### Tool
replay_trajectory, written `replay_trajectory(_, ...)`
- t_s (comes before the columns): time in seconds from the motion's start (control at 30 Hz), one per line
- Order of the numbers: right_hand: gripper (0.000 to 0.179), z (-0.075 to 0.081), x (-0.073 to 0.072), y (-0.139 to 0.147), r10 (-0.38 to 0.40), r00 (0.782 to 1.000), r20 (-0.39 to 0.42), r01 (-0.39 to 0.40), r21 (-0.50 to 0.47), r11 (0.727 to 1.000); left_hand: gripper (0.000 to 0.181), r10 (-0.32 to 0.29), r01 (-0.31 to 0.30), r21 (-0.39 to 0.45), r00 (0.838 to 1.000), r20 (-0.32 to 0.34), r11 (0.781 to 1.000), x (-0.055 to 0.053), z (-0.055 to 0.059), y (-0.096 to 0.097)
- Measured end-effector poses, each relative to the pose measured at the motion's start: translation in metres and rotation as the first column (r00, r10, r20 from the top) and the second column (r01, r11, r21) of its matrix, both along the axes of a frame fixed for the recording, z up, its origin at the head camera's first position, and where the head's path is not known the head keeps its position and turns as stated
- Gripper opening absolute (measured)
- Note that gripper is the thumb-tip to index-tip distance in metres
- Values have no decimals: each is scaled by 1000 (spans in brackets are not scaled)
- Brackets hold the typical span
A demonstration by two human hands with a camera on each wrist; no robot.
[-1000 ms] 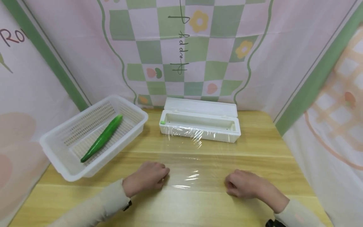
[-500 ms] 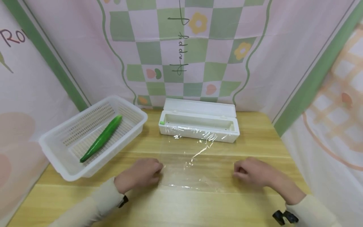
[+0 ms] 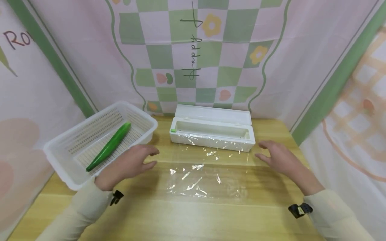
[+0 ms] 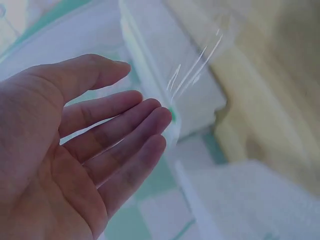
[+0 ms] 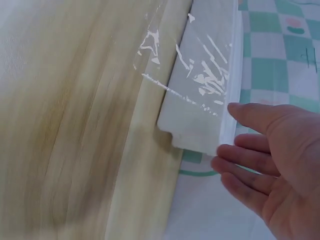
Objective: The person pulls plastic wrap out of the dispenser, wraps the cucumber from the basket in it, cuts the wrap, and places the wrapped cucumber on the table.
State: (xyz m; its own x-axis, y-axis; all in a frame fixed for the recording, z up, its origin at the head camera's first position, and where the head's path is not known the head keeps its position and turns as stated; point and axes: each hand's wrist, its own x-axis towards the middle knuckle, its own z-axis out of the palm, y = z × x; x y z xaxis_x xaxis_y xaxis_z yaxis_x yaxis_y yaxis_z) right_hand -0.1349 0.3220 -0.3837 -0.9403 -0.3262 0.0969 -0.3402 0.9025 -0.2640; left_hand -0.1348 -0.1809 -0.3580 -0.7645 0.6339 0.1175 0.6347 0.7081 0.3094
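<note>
A sheet of clear cling film lies over the wooden table, running forward from the front of a long white dispenser box. The box's lid is tipped back. To the film's left, my left hand hovers beside the basket, fingers parted from the thumb, holding nothing. My right hand is raised near the box's right end, its fingers loosely extended and nothing in them. Both wrist views show bare palms, with the left hand and right hand near the box's ends.
A white perforated basket stands at the left with a green cucumber inside. Behind the box hangs a checkered curtain. The wooden table extends toward me in front of the film.
Both hands have let go of the film's front corners. The left hand moved left and forward, the right hand right and forward, and their curled fingers opened. The film settled with wrinkles.
</note>
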Motion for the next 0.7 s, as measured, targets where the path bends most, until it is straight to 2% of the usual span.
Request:
replay_trajectory(0.17, 62, -4, -12, 3, 3, 1000, -17, -4, -20, 1000, 29, 69, -70, 49, 998, 5, 996, -12, 16, -28)
replay_trajectory(0.27, 65, -8, -20, 4, 21, 1000, -23, -21, -32, 999, 30, 121, -123, 62, 992, 31, 991, -20, 23, -48)
replay_trajectory(0.37, 67, -12, -27, 6, 49, 998, -49, -51, -45, 998, 34, 186, -191, 54, 979, 88, 980, -28, 27, -68)
replay_trajectory(0.47, 69, -18, -33, 9, 74, 994, -81, -78, -49, 996, 37, 233, -237, 23, 965, 120, 971, -37, 29, -87)
replay_trajectory(0.6, 71, -24, -37, 14, 86, 992, -97, -92, -61, 994, 38, 258, -255, -39, 959, 120, 966, -49, 28, -108)
replay_trajectory(0.7, 72, -29, -40, 16, 101, 987, -123, -110, -71, 991, 43, 288, -276, -94, 945, 158, 957, -57, 26, -121)
